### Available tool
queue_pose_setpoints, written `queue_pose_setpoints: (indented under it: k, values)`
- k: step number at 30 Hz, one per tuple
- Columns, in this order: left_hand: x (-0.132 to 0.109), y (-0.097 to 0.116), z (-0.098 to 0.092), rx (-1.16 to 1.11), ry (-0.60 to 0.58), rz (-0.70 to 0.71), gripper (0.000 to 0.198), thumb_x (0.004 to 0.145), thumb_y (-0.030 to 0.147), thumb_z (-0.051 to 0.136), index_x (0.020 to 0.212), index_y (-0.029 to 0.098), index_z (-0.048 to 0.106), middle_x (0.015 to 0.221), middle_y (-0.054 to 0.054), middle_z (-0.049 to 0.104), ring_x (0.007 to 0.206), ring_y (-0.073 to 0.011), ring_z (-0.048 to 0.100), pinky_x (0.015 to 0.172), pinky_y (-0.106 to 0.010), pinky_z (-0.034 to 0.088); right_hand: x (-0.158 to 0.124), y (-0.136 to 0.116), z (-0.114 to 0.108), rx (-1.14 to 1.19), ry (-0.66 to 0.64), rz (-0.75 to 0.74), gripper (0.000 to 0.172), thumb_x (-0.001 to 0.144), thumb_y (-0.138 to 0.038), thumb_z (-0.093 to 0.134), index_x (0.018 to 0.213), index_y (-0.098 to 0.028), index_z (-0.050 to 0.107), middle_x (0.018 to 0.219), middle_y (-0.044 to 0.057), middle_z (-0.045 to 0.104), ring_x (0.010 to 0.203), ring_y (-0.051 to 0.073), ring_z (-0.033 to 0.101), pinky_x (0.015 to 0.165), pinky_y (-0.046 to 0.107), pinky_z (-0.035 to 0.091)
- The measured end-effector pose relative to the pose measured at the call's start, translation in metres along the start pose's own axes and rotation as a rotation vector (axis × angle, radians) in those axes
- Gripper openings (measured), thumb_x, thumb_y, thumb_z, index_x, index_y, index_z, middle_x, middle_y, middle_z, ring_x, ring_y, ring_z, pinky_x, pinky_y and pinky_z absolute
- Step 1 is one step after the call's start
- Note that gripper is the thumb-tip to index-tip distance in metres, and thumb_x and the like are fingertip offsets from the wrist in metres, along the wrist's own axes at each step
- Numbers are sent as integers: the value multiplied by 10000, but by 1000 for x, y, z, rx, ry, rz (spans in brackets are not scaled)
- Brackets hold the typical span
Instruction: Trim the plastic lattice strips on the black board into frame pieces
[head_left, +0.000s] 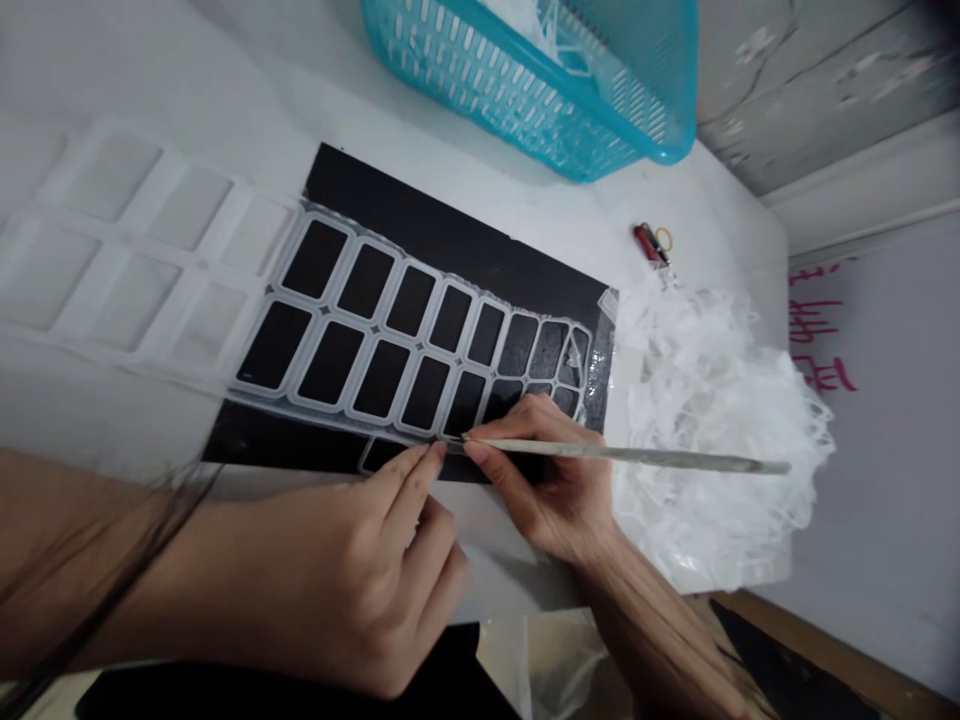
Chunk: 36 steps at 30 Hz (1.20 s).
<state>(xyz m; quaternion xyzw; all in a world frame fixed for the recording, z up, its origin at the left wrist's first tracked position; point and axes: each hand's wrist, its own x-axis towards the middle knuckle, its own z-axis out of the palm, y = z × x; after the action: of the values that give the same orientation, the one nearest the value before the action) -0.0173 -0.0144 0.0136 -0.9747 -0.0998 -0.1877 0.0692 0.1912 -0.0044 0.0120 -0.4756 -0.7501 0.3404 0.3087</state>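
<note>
A translucent sheet point(375, 328) of rounded rectangular frames in two rows lies across a black mat point(450, 258). Its left part runs off over the white table. My right hand point(555, 470) grips a thin grey stick-like tool point(637, 456), its narrow tip at the sheet's lower edge; the tool's exact kind is unclear. Just left of that tip, my left hand point(390, 560) has its thumb and fingertips closed on the lower edge of the sheet. The sheet's right end is partly hidden by my right hand.
A turquoise plastic basket point(517, 95) with white scraps inside stands at the back. On the right is a heap of thin white translucent scraps point(720, 430). A small red and black object point(649, 243) with a yellow ring lies behind the heap. Strands of dark hair cross the lower left.
</note>
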Motion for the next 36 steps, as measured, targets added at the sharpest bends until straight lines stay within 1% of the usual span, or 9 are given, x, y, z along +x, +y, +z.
queue_pose_setpoints:
  k: [4,8,13,17,24,29,33,36]
  values:
    - [2,-3,-1,-9,6,-6,203,838,395,521,794,291,689,690,8,672,668,-227,659,829,-395,631,0,0,0,-6,-9,8,182,813,-116,690,893,-279,676,766,-25,727,636,169,606,633,380,474]
    - [4,-6,-2,-14,10,9,170,821,352,544,727,287,670,622,17,644,621,-219,648,782,-367,643,0,1,0,-8,-13,4,190,814,-116,692,902,-283,672,778,-27,735,638,171,608,636,382,471]
    - [2,-1,3,-28,14,-50,180,824,375,550,780,274,693,701,-7,665,711,-226,664,873,-393,623,1,1,-1,-33,-32,-15,184,823,-113,692,912,-272,664,789,-31,740,650,163,605,646,374,469]
    - [0,1,5,-22,22,-41,195,835,375,543,754,250,669,675,-20,660,682,-238,673,831,-408,637,1,-1,-1,-58,-37,-26,179,833,-117,684,919,-273,664,804,-28,745,655,168,608,636,375,466]
    - [2,-2,5,-8,40,-46,192,850,352,541,731,256,657,658,-18,665,659,-229,668,812,-379,641,2,-2,-1,-54,-39,-16,177,838,-129,680,915,-287,661,796,-31,742,647,176,617,640,385,474]
    - [4,-3,6,-28,57,-74,184,835,293,532,716,246,665,645,-10,667,643,-218,672,792,-351,645,2,-1,-1,-52,-38,-25,176,825,-117,694,909,-269,661,793,-31,744,645,166,612,634,370,466]
    - [4,-4,8,-20,89,-96,188,851,300,561,724,227,678,670,-22,684,697,-219,697,787,-329,639,1,1,0,-27,-16,-18,196,816,-111,693,915,-280,675,795,-25,743,643,173,619,634,377,481]
    - [4,-5,8,-12,83,-92,191,861,299,567,753,202,691,703,-42,702,756,-232,717,791,-331,635,-1,4,0,44,33,33,209,810,-117,699,920,-295,698,791,-18,739,646,184,626,619,380,500]
